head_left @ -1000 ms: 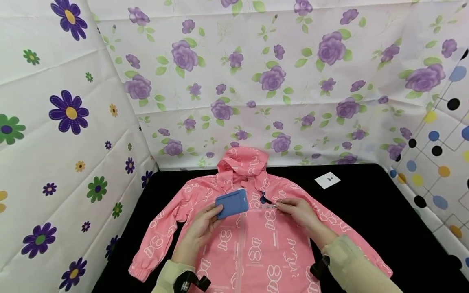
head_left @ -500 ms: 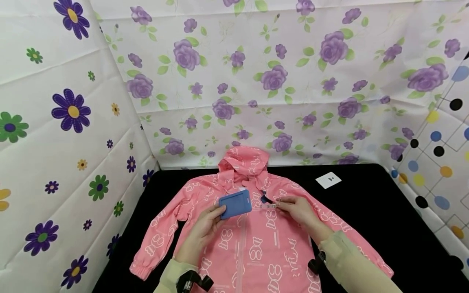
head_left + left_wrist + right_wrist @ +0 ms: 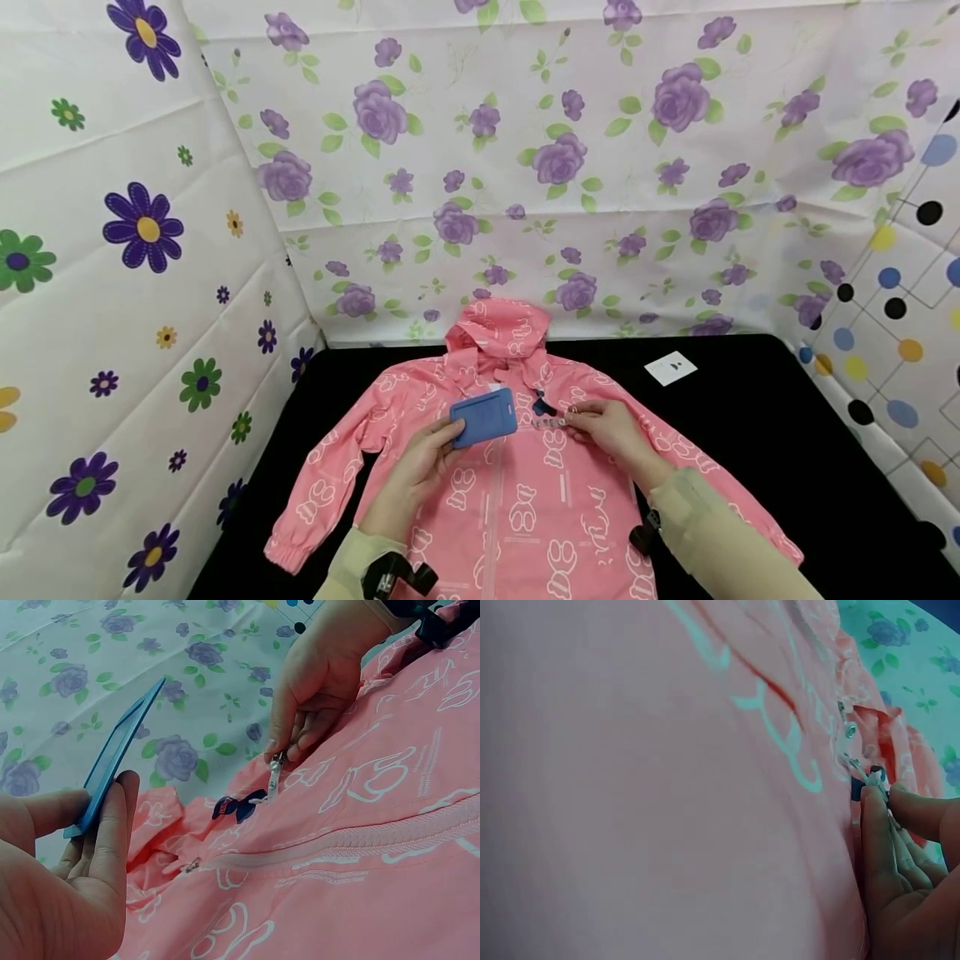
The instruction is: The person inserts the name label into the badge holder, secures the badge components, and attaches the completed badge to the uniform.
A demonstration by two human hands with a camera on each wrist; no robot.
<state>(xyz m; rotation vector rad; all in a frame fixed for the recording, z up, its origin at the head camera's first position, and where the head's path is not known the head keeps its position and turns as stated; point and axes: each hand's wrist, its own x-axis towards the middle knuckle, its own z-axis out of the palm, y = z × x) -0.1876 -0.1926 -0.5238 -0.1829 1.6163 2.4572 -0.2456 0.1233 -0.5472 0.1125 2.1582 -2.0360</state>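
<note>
My left hand holds a blue card holder by its lower left corner, raised over the chest of a pink hooded jacket. In the left wrist view the holder is seen nearly edge-on, between thumb and fingers. To the right, my right hand pinches a small metal badge clip with a clear snap strap; the strap points toward the holder, apart from it. A dark blue bow lies on the jacket just beyond the strap. The right wrist view shows thumb and forefinger on the clip.
The jacket lies spread on a black table, hood away from me, sleeves out to both sides. A white card with a dark figure lies at the back right. Flower-patterned cloth walls stand behind and at the left, a dotted one at the right.
The card holder in my left hand has shifted slightly to the right, toward the clip. My right hand keeps its pinch on the clip, and the strap has tilted a little.
</note>
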